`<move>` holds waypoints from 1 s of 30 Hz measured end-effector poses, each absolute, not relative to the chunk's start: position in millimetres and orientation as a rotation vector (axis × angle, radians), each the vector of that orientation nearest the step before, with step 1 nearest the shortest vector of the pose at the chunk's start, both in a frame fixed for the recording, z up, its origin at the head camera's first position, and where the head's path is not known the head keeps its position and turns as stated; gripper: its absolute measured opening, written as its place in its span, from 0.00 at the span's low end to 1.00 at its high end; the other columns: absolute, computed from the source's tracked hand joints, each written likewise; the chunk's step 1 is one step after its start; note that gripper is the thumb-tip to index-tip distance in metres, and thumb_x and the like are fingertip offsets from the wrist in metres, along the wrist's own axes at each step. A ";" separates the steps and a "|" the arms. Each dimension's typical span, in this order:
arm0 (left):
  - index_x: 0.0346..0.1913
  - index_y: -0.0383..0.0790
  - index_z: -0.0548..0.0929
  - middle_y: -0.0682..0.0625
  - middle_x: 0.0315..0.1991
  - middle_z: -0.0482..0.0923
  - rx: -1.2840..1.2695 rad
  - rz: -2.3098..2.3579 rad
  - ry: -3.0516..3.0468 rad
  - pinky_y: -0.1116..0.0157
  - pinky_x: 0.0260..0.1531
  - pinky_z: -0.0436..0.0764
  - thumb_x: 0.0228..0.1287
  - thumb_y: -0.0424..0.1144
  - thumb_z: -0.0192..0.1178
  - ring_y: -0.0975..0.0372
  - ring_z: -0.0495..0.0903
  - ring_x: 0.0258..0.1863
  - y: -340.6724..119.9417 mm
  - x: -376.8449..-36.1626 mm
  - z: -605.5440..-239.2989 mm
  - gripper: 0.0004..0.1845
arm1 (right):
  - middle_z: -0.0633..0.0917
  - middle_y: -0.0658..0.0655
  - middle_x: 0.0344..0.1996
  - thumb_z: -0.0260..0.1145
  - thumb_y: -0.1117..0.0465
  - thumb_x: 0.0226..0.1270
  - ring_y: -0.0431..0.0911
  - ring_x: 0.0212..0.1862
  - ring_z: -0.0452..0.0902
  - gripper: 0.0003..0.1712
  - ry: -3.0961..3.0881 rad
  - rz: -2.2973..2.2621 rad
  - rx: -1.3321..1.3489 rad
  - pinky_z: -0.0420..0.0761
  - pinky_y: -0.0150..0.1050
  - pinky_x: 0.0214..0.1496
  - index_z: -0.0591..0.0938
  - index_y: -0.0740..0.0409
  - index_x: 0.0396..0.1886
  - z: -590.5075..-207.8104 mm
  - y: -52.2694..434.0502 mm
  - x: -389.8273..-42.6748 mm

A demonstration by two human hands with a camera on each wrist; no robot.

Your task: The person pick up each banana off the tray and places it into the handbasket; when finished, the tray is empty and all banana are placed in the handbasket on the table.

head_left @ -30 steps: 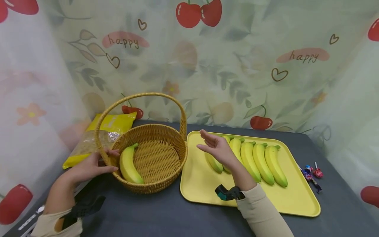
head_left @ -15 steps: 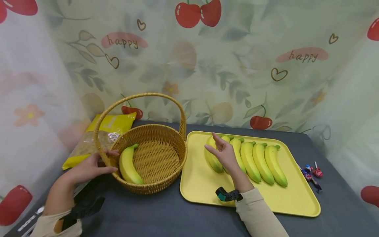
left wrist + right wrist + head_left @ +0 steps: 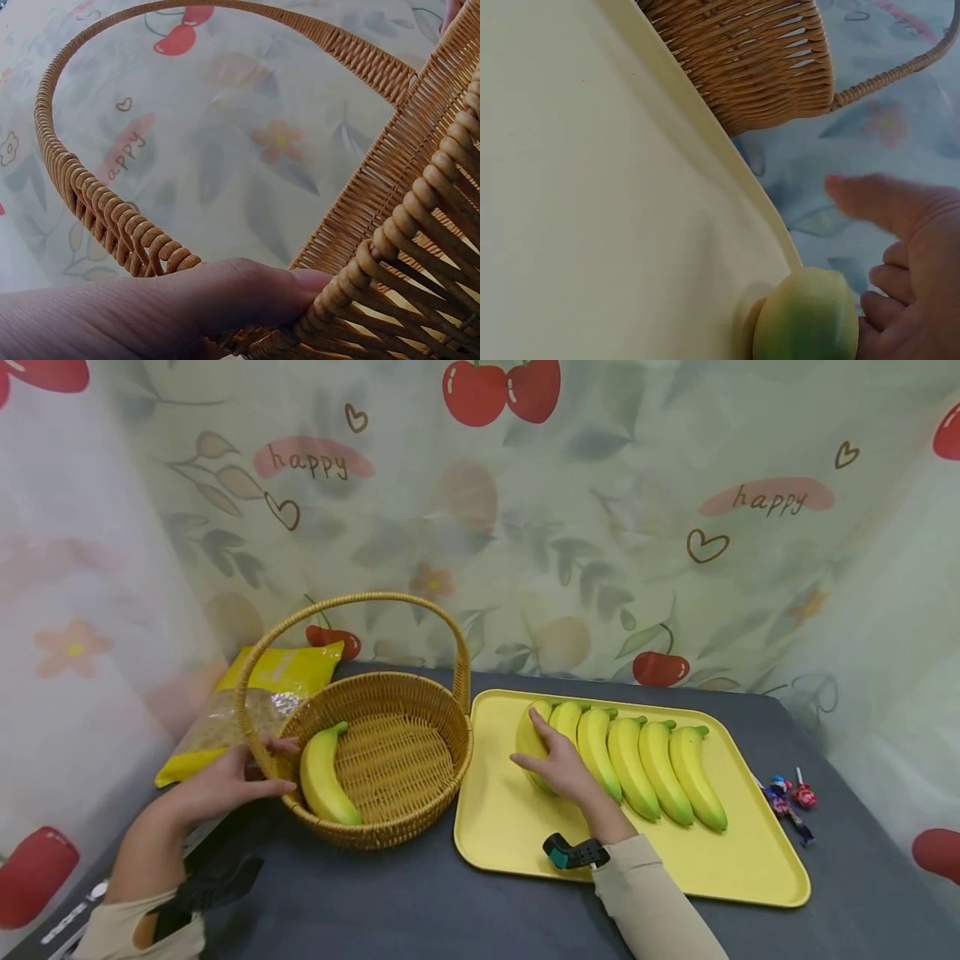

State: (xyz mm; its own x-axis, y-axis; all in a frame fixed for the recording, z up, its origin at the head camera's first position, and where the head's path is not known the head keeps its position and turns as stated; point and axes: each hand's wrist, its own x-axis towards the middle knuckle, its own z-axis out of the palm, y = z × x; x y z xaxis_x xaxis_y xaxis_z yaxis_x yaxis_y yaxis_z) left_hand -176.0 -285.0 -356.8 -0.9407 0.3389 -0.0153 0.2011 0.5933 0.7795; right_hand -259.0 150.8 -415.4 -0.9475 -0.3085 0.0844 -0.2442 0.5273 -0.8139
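Note:
My left hand (image 3: pixel 217 789) grips the left side of a wicker basket (image 3: pixel 378 837) at the foot of its arched handle; the thumb (image 3: pixel 247 292) lies along the rim in the left wrist view. One banana (image 3: pixel 324 781) lies in the basket. Over the yellow tray (image 3: pixel 495 843), my right hand (image 3: pixel 566 768) hovers at the leftmost banana (image 3: pixel 531 739) of a row. Its thumb (image 3: pixel 877 199) stands well apart from the fingers, and that banana's tip shows beside the fingers in the right wrist view. Several more bananas (image 3: pixel 630 764) lie side by side to the right.
Behind the basket at left lies a yellow bag (image 3: pixel 247 714) with a see-through window. Wrapped lollipops (image 3: pixel 787 797) lie right of the tray on the dark table (image 3: pixel 390 902). A printed curtain (image 3: pixel 585 568) closes off the back and sides.
My right hand has moved slightly right and then down onto the leftmost banana, from above the tray's left part. The left hand keeps its hold on the basket.

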 end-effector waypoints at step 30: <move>0.58 0.28 0.68 0.31 0.60 0.69 0.454 1.286 2.637 0.72 0.42 0.76 0.63 0.40 0.60 0.71 0.74 0.51 -285.8 -175.6 -356.6 0.26 | 0.51 0.61 0.73 0.60 0.59 0.66 0.55 0.73 0.48 0.43 2.655 -1.199 -0.580 0.55 0.51 0.71 0.47 0.60 0.73 -426.6 140.8 -255.3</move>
